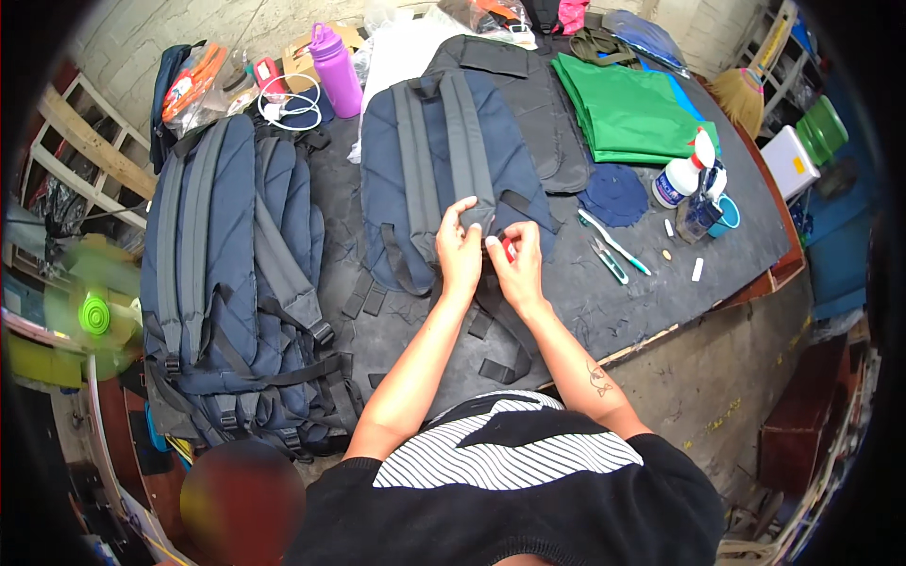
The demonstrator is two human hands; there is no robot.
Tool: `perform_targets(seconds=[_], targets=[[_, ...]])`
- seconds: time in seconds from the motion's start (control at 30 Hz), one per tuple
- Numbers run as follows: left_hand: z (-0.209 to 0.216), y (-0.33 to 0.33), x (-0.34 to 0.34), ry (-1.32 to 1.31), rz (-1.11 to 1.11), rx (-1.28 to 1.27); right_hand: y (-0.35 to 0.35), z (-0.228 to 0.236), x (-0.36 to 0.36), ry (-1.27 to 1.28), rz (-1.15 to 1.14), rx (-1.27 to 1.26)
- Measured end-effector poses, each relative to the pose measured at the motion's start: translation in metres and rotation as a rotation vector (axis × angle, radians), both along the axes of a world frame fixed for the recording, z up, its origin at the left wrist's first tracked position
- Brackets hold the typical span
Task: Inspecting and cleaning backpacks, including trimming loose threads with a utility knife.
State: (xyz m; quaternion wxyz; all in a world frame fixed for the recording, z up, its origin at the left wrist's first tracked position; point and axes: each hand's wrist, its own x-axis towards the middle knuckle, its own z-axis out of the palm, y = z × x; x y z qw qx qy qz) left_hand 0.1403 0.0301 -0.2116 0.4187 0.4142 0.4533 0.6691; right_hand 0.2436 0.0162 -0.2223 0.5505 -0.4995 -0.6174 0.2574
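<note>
A navy blue backpack (385,156) with two grey padded shoulder straps (464,123) lies strap side up on the dark worktable. My left hand (460,250) is closed on the lower end of the right-hand shoulder strap, index finger and thumb around its edge. Close beside it, my right hand (517,264) is curled round a small red object (510,249), mostly hidden by the fingers, so its kind does not show. Both hands meet at the strap's end over the bag's lower edge. Black webbing (505,363) hangs from there toward my body.
Several similar backpacks (212,255) are piled at left. Behind stand a purple bottle (335,71) and a white cable (293,108). To the right are folded green fabric (623,113), a spray bottle (684,174), a blue cup (725,219), thread snips (609,262) and a white-and-teal tool (615,243).
</note>
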Motion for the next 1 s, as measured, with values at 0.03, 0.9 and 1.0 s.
perform_targets(seconds=[0.03, 0.9, 1.0], targets=[[0.005, -0.004, -0.004, 0.285, 0.051, -0.183, 0.0, -0.004, 0.006, 0.038, -0.056, -0.052], [-0.042, 0.08, 0.031, 0.172, -0.187, -0.075, 0.03, -0.019, 0.026, -0.333, -0.369, -0.031], [-0.038, 0.078, 0.027, 0.175, -0.2, -0.12, 0.033, -0.019, 0.024, -0.389, -0.357, -0.092]])
